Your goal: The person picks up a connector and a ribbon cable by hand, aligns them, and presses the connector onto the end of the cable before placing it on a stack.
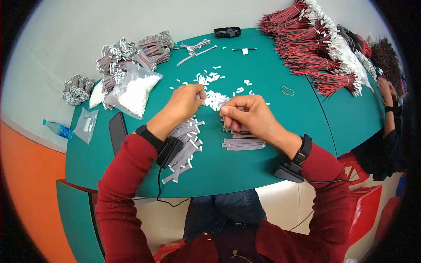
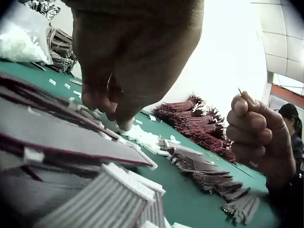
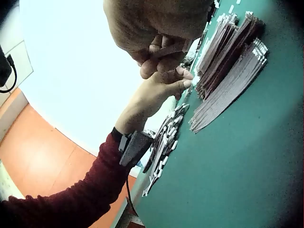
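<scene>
At the near edge of a pile of small white connectors [image 1: 215, 99], the left hand [image 1: 186, 100] points its fingertips down. In the left wrist view, its thumb and finger pinch a white connector [image 2: 125, 125]. My right hand [image 1: 253, 115] is a little to the right, fingers curled. A flat grey ribbon cable [image 3: 168, 50] runs across its fingers in the right wrist view, gripped there. Below this hand, grey ribbon cables [image 1: 243, 144] lie stacked in neat rows. Loose ribbon cables with white ends [image 1: 186, 149] are heaped under the left forearm.
A clear bag of white pieces [image 1: 138, 94] and bundled grey cables [image 1: 153, 46] stand at the back left. Red-and-black wire bundles [image 1: 307, 48] line the right. A dark phone-like slab [image 1: 117, 131], a bottle [image 1: 59, 129] and a rubber band [image 1: 287, 91] are around. Another person's hand [image 1: 386, 92] shows far right.
</scene>
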Motion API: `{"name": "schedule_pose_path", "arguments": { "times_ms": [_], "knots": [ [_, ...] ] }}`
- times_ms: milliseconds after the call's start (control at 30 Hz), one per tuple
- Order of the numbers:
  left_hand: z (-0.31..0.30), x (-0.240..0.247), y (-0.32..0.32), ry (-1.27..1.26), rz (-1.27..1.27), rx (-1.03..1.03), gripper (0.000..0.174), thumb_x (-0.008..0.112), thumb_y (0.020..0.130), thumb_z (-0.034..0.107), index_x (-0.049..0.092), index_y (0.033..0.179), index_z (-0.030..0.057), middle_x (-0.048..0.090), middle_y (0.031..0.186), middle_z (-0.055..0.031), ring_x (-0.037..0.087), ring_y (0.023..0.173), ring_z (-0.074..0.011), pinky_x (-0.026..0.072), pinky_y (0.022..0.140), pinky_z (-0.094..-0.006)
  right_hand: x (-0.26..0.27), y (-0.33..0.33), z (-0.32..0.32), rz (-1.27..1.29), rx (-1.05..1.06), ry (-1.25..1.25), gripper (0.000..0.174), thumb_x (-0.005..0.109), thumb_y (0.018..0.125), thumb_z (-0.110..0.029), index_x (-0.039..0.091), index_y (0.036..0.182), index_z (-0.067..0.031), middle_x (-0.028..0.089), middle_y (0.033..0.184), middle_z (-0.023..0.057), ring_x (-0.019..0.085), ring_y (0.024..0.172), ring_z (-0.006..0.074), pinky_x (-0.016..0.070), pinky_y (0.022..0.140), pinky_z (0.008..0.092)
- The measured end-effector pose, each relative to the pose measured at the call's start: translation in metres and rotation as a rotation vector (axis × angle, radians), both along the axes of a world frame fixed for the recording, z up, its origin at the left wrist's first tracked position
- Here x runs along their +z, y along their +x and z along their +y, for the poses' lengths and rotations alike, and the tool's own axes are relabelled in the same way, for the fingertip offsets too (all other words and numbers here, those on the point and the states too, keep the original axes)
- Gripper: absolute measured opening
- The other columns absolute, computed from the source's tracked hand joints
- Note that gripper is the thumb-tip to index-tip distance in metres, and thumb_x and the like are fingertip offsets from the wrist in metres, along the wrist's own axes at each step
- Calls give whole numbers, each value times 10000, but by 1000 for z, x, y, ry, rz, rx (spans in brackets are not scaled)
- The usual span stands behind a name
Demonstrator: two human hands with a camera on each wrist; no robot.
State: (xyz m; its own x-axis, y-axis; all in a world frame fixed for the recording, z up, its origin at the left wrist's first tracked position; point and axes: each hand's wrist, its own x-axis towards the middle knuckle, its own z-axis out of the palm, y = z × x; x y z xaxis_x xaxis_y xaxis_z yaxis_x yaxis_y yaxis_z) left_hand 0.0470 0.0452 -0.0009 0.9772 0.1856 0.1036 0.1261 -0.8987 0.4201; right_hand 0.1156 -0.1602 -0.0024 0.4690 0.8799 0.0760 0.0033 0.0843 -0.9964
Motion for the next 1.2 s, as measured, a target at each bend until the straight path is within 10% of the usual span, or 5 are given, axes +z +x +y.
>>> {"name": "schedule_pose_path", "arguments": {
  "times_ms": [333, 633, 1200],
  "knots": [
    [-1, 7, 0, 25, -67, 26, 56, 617, 725, 51, 614, 746, -1, 633, 701, -138, 628, 688, -265, 478, 622, -358, 3, 0, -2, 19, -8, 20, 182, 566, 885, -144, 619, 769, -15, 582, 626, -9, 507, 526, 30, 405, 452, 176],
    [-23, 24, -34, -1176, -43, -54, 161, 621, 842, 115, 569, 961, 19, 623, 839, -48, 579, 731, -99, 461, 667, -217, 6, -1, -4, -3, -18, 68, 167, 572, 887, -150, 631, 802, -19, 599, 648, -6, 513, 534, 25, 410, 458, 167],
    [-38, -1, -55, -1539, -61, -76, 178, 598, 863, 111, 587, 1004, 5, 621, 882, -62, 579, 800, -125, 471, 731, -238, 6, -6, -3, -58, 60, -54, 151, 572, 886, -141, 629, 815, -21, 564, 627, -24, 462, 524, 18, 370, 463, 171]
  ]
}}
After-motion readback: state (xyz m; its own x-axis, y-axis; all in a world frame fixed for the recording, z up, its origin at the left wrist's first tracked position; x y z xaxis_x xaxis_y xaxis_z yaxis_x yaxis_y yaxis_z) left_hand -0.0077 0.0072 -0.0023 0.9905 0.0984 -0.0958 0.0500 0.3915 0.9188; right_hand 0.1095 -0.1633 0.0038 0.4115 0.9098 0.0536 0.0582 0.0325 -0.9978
